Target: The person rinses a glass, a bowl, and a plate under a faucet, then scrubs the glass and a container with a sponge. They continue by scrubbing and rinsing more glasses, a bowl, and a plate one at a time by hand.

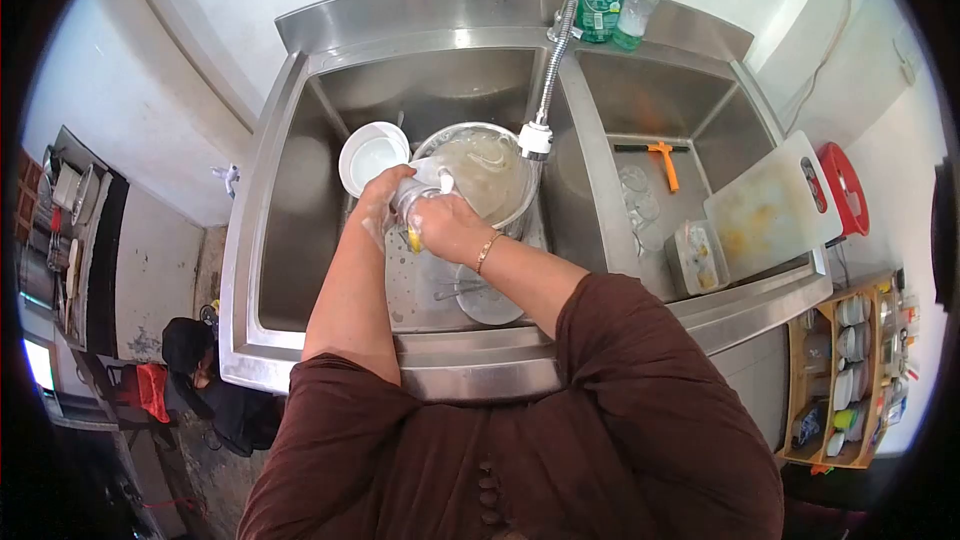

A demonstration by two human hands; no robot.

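Observation:
Over the left sink basin, my left hand [382,194] is closed around a soapy, greyish cup-like vessel [412,192]; suds coat the fingers and wrist. My right hand [450,224] is closed against the same vessel, and a yellow scrap, apparently a sponge [414,239], shows beneath its fingers. Just behind the hands stands a large round metal pot [495,175] of cloudy water. White bowls [374,155] are stacked to the left of it. Below my right wrist, a clear round container [488,302] with metal utensils in it rests on the basin floor.
A flexible faucet [545,90] hangs over the pot. The right basin holds an orange squeegee [664,162], glasses [638,202], a plastic tub [697,258] and a leaning cutting board [765,210]. A green pouch [602,2] and bottle [638,8] stand behind. Another person [225,390] is at lower left.

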